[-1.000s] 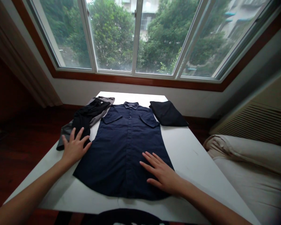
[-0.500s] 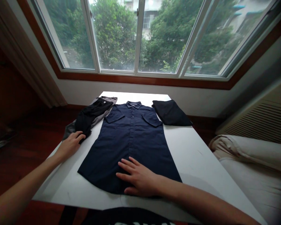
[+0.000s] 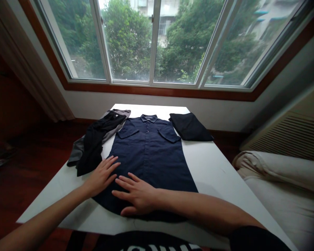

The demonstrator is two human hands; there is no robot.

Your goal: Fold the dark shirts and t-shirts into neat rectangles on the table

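White flat bench (image 3: 211, 170) in lower frame; dark navy collared cloth shirt (image 3: 151, 153) lies flat at centre. Left hand (image 3: 101, 177) and right hand (image 3: 137, 195) spread wide over it, lower centre-left.

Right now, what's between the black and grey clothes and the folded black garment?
Head view: the navy shirt, spread flat on the white table.

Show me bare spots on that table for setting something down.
Widest: right of the navy shirt, on the white table, between folded black cloth and right forearm. Smaller: strip beyond the collar. Crowded: the left, with black garment over gray garment, and shirt beneath left grip and right grip.
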